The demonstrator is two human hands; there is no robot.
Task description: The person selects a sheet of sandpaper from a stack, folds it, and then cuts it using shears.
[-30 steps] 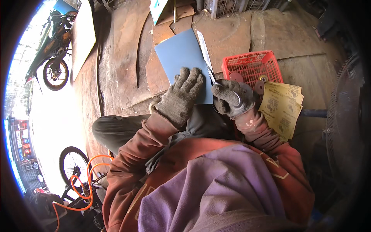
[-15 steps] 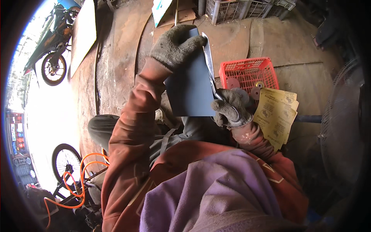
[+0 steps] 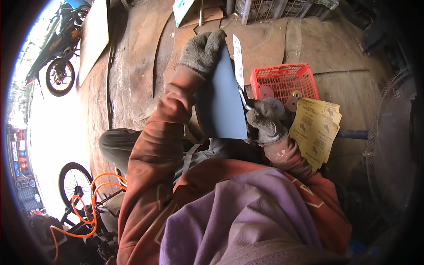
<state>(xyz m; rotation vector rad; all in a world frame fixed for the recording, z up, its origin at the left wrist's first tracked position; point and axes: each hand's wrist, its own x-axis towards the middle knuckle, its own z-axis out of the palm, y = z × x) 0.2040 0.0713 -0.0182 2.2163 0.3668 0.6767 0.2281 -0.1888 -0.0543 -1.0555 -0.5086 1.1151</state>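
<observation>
To do this well, I would keep the left hand [image 3: 203, 52] pinching the far end of the blue-grey sheet [image 3: 225, 101] firmly, drawing it just taut enough to take out the bow I see along its length. A slack sheet would, I judge, fold or slide off beside the scissors [image 3: 239, 62] rather than meet them cleanly. I would hold the blades parallel to the sheet's right edge, move the wrist as little as possible, and keep the left fingers well clear of the tip, since it points up towards their level.

The sheet is between my two hands, held up in front of the lap, just left of the scissors. Its long axis runs away from the body, the far end leaning slightly left and the near, squarer end hanging free over the knees. The scissors point the same way, tip away from the body and a little left, handles towards me.

My left hand is clenched on the sheet's upper end. My right hand [image 3: 265, 123] is curled round the scissors' handles; whether it also touches the sheet's edge I cannot tell, nor whether a second blade sits behind the sheet. The red basket [image 3: 281, 67] and yellow papers [image 3: 316, 128] lie right of the scissors, near enough that I would mind the right elbow and forearm.
</observation>
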